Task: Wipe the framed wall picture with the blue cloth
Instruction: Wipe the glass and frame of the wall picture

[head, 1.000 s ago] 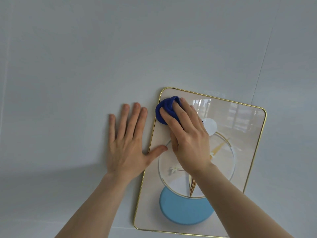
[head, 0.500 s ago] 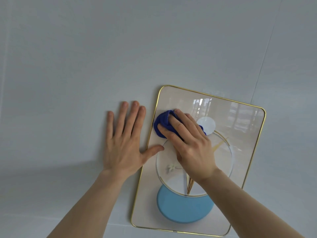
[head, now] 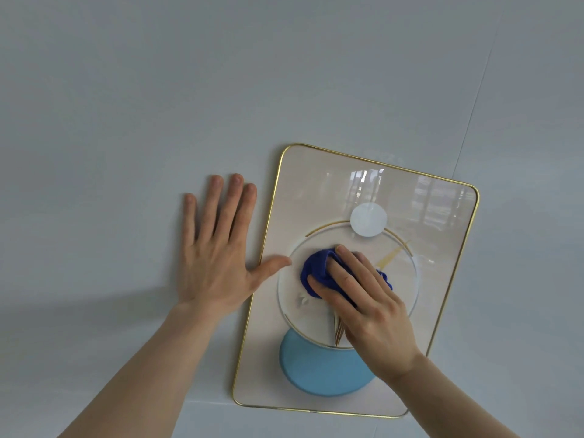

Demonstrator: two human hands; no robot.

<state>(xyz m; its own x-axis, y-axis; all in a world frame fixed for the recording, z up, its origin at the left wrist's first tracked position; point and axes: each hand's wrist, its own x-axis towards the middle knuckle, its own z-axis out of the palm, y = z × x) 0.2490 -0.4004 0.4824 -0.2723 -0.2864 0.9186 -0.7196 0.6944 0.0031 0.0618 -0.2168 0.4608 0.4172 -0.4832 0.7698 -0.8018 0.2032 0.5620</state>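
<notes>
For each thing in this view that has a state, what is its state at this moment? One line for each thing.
Framed wall picture: hanging on the wall, tilted, glass reflecting windows.
Blue cloth: bunched, pressed on the glass near the picture's middle.
Right hand: fingers spread over the cloth, pressing it.
Left hand: open, flat on the wall, thumb lying over the picture's left gold edge.

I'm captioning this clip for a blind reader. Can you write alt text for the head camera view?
A person's right hand presses a bunched blue cloth against the middle of a gold-framed picture hanging tilted on a pale wall. The left hand lies flat on the wall beside the frame, thumb resting across its left edge.
</notes>
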